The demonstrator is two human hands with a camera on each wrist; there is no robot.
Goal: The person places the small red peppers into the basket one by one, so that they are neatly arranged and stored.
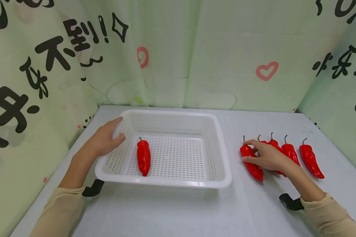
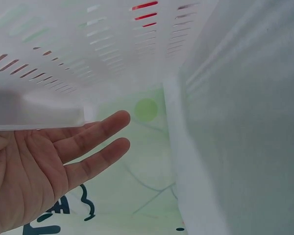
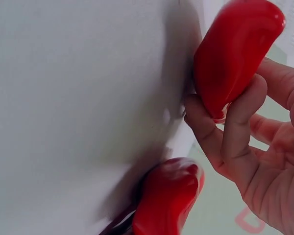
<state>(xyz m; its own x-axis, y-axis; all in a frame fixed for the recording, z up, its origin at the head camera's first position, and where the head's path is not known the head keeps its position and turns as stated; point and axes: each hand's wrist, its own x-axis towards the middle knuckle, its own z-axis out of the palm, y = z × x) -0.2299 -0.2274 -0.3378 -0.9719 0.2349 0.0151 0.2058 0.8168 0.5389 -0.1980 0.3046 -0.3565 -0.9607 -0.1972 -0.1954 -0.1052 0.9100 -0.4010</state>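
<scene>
A white plastic basket (image 1: 178, 184) with slotted walls stands on the table. One red chili pepper (image 1: 143, 158) lies inside it, toward its left side. My left hand (image 1: 105, 138) holds the basket's left rim, thumb over the inside; in the left wrist view two fingers stretch out straight beyond the rim. Right of the basket, my right hand (image 1: 265, 156) pinches another red chili pepper (image 3: 235, 54) between thumb and fingers, at the left end of a row. Under and beyond that hand lie several more red chili peppers (image 1: 290, 153), partly hidden by it.
At the far right one red chili pepper (image 1: 311, 161) lies a little apart from the others. The white table (image 1: 181, 214) is bounded by a pale green printed curtain (image 1: 219, 65) at the back and both sides.
</scene>
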